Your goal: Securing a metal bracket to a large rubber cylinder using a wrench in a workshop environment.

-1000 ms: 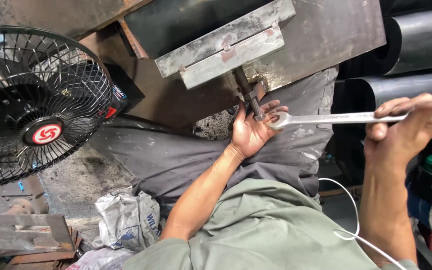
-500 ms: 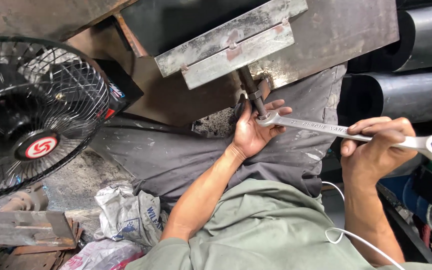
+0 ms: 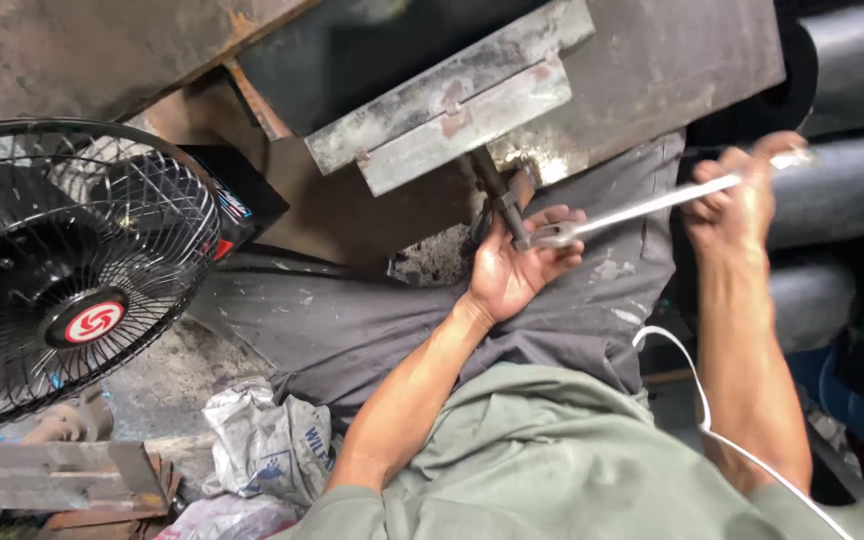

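1. A silver wrench (image 3: pixel 642 208) is gripped at its handle end by the right hand (image 3: pixel 742 195), fingers curled fully shut around the shaft.
2. The wrench head is set on the dark bolt (image 3: pixel 500 198) that hangs under the steel plate assembly (image 3: pixel 452 95); the wrench runs from there up to the right, tilted slightly.
3. The left hand (image 3: pixel 512 270) is held palm up just below the bolt, fingers (image 3: pixel 557 222) half curled around the wrench head and the bolt end; whether the bolt itself is pinched cannot be told.
4. The bolt is seen at upper centre, between the grey trouser leg (image 3: pixel 372 320) and the plate above it.
5. A black wire-guard fan (image 3: pixel 72 260) with a red hub is seen at left, well apart from both hands.
6. A crumpled white plastic bag (image 3: pixel 267 445) is seen on the floor at lower left, near a rusty metal section (image 3: pixel 52 475).
7. A white cable (image 3: pixel 712 425) is draped across the right forearm.
8. Dark pipes (image 3: pixel 842 70) are stacked at right, behind the right hand.
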